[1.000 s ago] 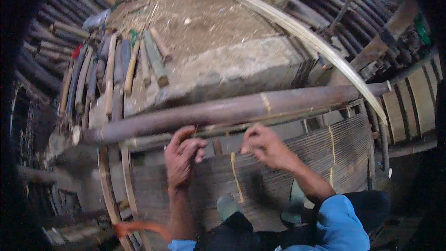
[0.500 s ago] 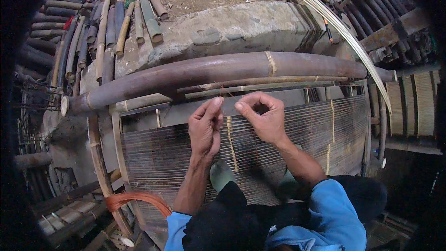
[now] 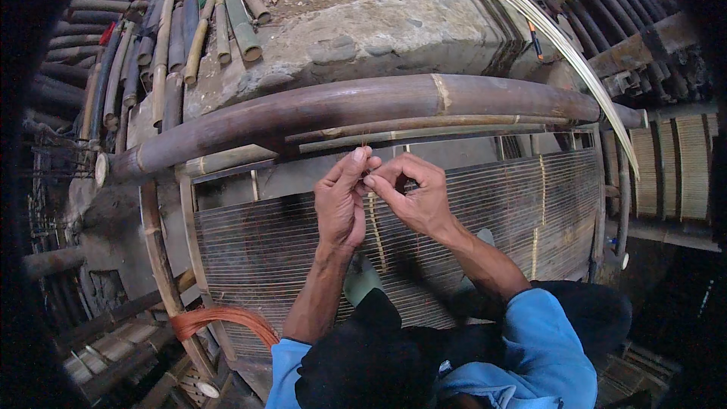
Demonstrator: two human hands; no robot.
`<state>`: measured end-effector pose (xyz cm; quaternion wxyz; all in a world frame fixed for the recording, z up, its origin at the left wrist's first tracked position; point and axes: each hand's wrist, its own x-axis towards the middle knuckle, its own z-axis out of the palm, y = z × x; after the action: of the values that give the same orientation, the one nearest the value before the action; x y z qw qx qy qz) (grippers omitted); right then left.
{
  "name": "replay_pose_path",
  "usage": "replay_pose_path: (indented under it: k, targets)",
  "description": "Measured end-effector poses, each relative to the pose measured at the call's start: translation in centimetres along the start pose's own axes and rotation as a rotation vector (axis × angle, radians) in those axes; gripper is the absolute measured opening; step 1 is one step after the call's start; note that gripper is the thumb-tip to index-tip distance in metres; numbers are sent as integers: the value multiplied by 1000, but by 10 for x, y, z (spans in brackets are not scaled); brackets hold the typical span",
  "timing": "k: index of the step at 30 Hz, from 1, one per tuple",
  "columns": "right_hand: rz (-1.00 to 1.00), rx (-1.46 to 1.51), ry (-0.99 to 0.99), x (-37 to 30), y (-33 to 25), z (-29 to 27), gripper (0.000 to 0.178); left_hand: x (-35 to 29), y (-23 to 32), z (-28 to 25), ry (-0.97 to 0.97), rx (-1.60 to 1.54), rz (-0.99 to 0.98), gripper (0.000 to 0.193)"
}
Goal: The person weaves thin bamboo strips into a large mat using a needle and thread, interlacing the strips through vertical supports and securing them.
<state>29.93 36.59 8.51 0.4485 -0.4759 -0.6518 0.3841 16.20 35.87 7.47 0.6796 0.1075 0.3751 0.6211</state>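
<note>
My left hand (image 3: 341, 197) is pinched, thumb against fingers, with the ends of a thin reddish strand (image 3: 365, 141) sticking up past its fingertips. Close against it, my right hand (image 3: 413, 191) also pinches, its thumb and forefinger touching the left fingers where the strand runs; exactly how the strand passes between them is too small to make out. Both hands hang over a framed screen of narrow parallel slats (image 3: 454, 257), just in front of a thick brown bamboo pole (image 3: 326, 110). A bundle of orange-red strands (image 3: 227, 320) hangs over the frame at lower left.
Cut bamboo lengths (image 3: 163, 53) lie in a pile at the far left. A concrete ledge (image 3: 341, 42) runs behind the pole. Long pale strips (image 3: 560, 38) arch down at the right, near an orange-and-black tool (image 3: 535, 42). Slatted panels (image 3: 666, 170) stand at far right.
My right hand has moved left until its fingertips meet the left hand's. The strand, stretched between the two hands before, now shows mainly as short ends above the left fingertips.
</note>
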Motion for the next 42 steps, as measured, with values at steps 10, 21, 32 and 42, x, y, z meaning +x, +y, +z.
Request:
replay_pose_path:
  k: [10,21,32,42]
  targets:
    - [-49,-34,-35,5,0,-4,7,3,-2,-8,-5,-15,-19,21]
    - [195,-12,-148,18,37,22,22,-48,28,-52,33,329,-164,17]
    - [-346,-233,-629,20,93,228,20,-134,-7,-158,256,285,-258,14]
    - [-604,-388,-623,12,151,335,25,-132,-1,-177,414,241,-152,14]
